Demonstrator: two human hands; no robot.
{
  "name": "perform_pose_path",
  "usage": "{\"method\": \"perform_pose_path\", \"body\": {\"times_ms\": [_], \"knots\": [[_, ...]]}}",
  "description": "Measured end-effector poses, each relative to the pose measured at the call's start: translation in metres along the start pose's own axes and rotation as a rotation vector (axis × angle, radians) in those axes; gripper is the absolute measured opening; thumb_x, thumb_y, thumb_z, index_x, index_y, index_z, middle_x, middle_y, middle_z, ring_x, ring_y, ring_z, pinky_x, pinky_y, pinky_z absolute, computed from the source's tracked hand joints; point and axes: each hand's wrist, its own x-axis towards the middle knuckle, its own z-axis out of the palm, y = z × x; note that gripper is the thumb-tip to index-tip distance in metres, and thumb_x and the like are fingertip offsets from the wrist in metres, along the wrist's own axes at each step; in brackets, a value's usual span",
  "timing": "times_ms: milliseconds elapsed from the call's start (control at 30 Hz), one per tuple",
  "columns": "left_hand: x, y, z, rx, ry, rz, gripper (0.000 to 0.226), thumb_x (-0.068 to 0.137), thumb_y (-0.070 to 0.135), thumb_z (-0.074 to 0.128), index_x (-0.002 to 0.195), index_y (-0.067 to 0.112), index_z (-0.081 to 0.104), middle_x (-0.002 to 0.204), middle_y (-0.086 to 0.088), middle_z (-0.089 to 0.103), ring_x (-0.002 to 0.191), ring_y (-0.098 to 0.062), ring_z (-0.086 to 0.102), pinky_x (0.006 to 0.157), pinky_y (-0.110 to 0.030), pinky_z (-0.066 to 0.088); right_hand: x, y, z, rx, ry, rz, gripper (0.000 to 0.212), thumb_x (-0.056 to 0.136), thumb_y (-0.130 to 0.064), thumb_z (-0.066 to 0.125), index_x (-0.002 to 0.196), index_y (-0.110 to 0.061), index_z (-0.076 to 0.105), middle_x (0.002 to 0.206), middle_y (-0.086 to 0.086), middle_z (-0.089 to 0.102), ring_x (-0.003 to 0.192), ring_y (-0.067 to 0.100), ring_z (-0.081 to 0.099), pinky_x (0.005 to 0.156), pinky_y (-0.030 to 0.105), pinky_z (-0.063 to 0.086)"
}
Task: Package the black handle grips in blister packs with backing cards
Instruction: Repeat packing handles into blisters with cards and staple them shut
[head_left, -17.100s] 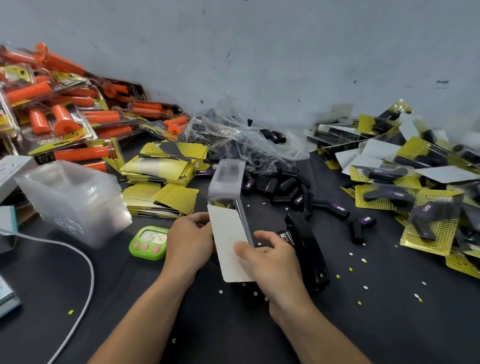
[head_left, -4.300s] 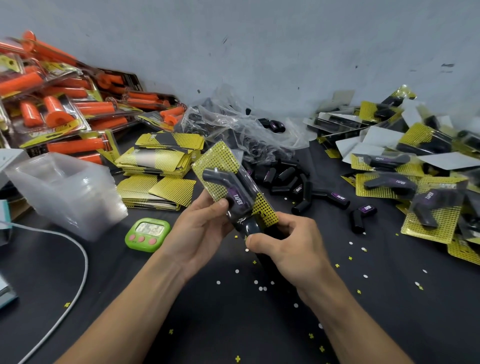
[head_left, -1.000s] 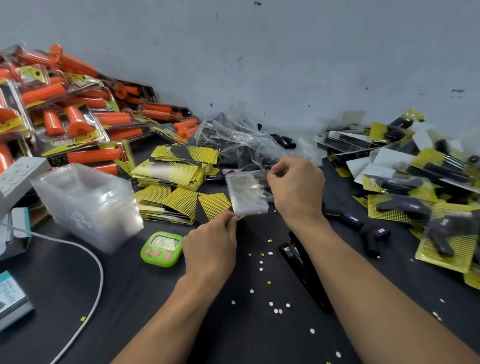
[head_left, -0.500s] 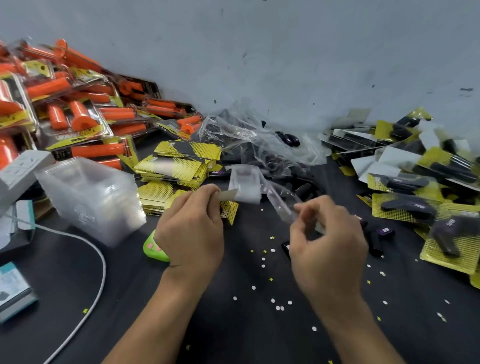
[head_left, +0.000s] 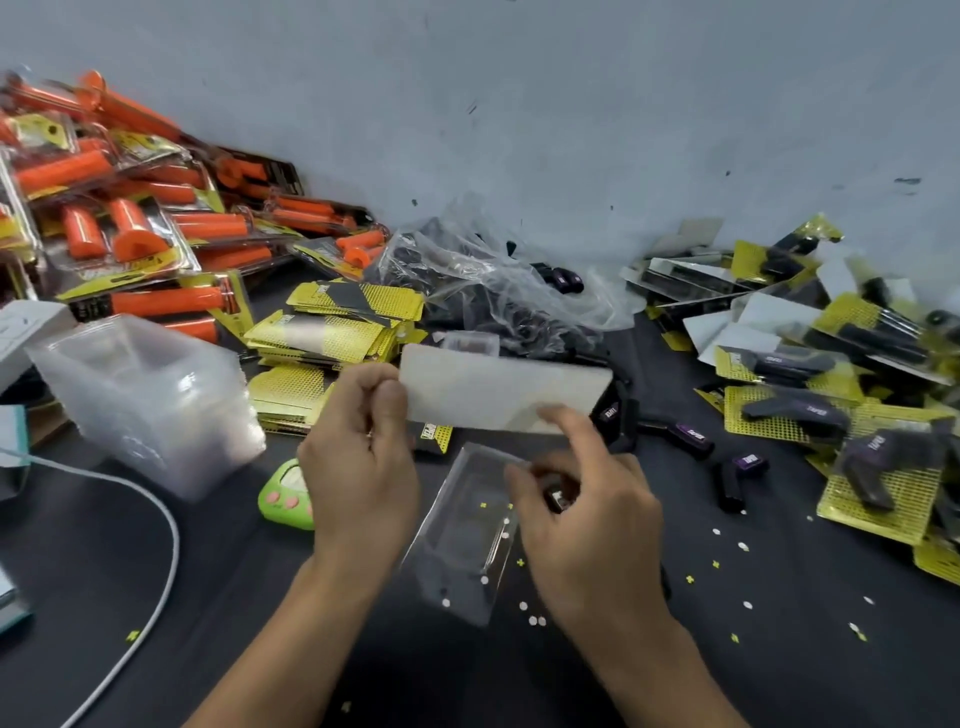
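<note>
My left hand (head_left: 358, 467) pinches the left end of a backing card (head_left: 498, 389), held crosswise above the table with its white back toward me. My right hand (head_left: 587, 519) is just below the card and holds the right edge of an empty clear blister shell (head_left: 462, 540) between thumb and fingers; its index finger reaches up to the card's lower edge. Loose black handle grips (head_left: 685, 436) lie on the black table right of my hands. More grips sit in a crumpled clear bag (head_left: 493, 291) behind the card.
A stack of clear blister shells (head_left: 150, 395) and piles of yellow backing cards (head_left: 332, 322) stand at left. Finished black-grip packs (head_left: 831, 415) are heaped at right, orange-grip packs (head_left: 130, 208) at far left. A green timer (head_left: 283, 499) and white cable (head_left: 156, 519) lie near my left hand.
The card, edge-on in my left hand half a second ago, now faces me flat with its white back. My right hand has brought the clear blister shell lower and closer to me.
</note>
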Motion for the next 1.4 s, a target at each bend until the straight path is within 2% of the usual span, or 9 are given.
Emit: {"method": "perform_pose_path", "body": {"times_ms": [200, 333, 433, 500, 667, 767, 967, 1167, 1400], "knots": [[-0.014, -0.002, 0.014, -0.073, -0.274, -0.027, 0.009, 0.100, 0.035, 0.053, 0.095, 0.035, 0.060, 0.072, 0.008, 0.069, 0.060, -0.008, 0.071, 0.056, -0.028, 0.058, 0.011, 0.002, -0.002, -0.003, -0.061, 0.026, 0.082, 0.084, -0.054, 0.067, 0.156, -0.046, 0.027, 0.083, -0.036, 0.064, 0.088, 0.004, 0.049, 0.084, 0.009, 0.036], [-0.026, -0.006, 0.013, 0.225, -0.436, 0.252, 0.007, 0.101, 0.039, 0.049, 0.103, 0.035, 0.054, 0.078, 0.014, 0.068, 0.067, -0.011, 0.064, 0.056, -0.015, 0.045, 0.013, 0.007, -0.006, 0.031, -0.216, 0.006, 0.094, 0.083, -0.043, 0.076, 0.155, -0.058, 0.018, 0.090, -0.033, 0.065, 0.088, 0.007, 0.060, 0.082, 0.022, 0.046], [-0.029, -0.004, 0.016, 0.272, -0.533, 0.366, 0.020, 0.101, 0.044, 0.044, 0.107, 0.034, 0.061, 0.081, 0.008, 0.071, 0.065, -0.014, 0.063, 0.060, -0.033, 0.052, 0.014, 0.013, -0.010, -0.091, -0.177, -0.061, 0.038, 0.084, -0.030, 0.079, 0.116, -0.044, 0.064, 0.074, -0.025, 0.062, 0.087, 0.010, 0.059, 0.074, 0.017, 0.041], [-0.026, -0.005, 0.017, 0.248, -0.477, 0.244, 0.023, 0.098, 0.049, 0.049, 0.111, 0.037, 0.065, 0.092, 0.015, 0.074, 0.078, -0.006, 0.068, 0.071, -0.030, 0.054, 0.018, 0.017, -0.015, -0.080, -0.018, -0.038, 0.018, 0.081, -0.023, 0.082, 0.093, -0.032, 0.070, 0.070, -0.023, 0.057, 0.083, 0.020, 0.061, 0.071, 0.020, 0.039], [-0.014, -0.023, 0.017, 0.484, -0.517, -0.123, 0.049, 0.089, 0.034, 0.067, 0.135, 0.044, 0.053, 0.110, 0.014, 0.069, 0.099, -0.016, 0.065, 0.089, -0.036, 0.051, 0.030, 0.045, -0.043, -0.078, 0.131, 0.154, 0.042, 0.092, -0.058, 0.054, 0.072, -0.022, 0.063, 0.066, -0.008, 0.059, 0.071, 0.021, 0.056, 0.073, 0.037, 0.042], [-0.013, -0.031, 0.019, 0.362, -0.573, -0.294, 0.060, 0.085, 0.026, 0.068, 0.140, 0.041, 0.049, 0.098, 0.022, 0.067, 0.093, -0.002, 0.062, 0.082, -0.027, 0.047, 0.031, 0.061, -0.053, -0.233, 0.113, 0.280, 0.048, 0.094, -0.043, 0.054, 0.053, -0.018, 0.053, 0.043, -0.006, 0.047, 0.061, 0.024, 0.049, 0.074, 0.038, 0.035], [-0.007, -0.039, 0.022, 0.308, -0.501, -0.303, 0.050, 0.086, 0.023, 0.068, 0.135, 0.033, 0.060, 0.070, 0.005, 0.067, 0.080, 0.010, 0.058, 0.067, 0.000, 0.037, 0.030, 0.057, -0.044, -0.558, -0.091, 0.226, 0.030, 0.091, -0.055, 0.059, 0.076, -0.037, 0.078, 0.070, -0.013, 0.064, 0.078, 0.013, 0.047, 0.091, 0.038, 0.025], [-0.001, -0.044, 0.029, 0.306, -0.437, -0.326, 0.039, 0.088, 0.028, 0.068, 0.127, 0.028, 0.072, 0.060, 0.003, 0.066, 0.056, -0.003, 0.056, 0.063, -0.017, 0.045, 0.044, 0.054, -0.049, -0.641, -0.076, 0.241, 0.009, 0.083, -0.033, 0.073, 0.088, -0.036, 0.080, 0.133, 0.001, 0.062, 0.123, 0.030, 0.049, 0.106, 0.042, 0.024], [0.007, -0.044, 0.047, 0.430, -0.480, -0.242, 0.032, 0.091, 0.038, 0.064, 0.121, 0.037, 0.072, 0.064, 0.009, 0.066, 0.081, -0.025, 0.067, 0.077, -0.037, 0.054, 0.104, 0.054, -0.038, -0.756, -0.636, 0.374, 0.044, 0.087, -0.045, 0.066, 0.127, -0.027, 0.066, 0.126, 0.007, 0.068, 0.114, 0.034, 0.062, 0.084, 0.038, 0.046]]}}
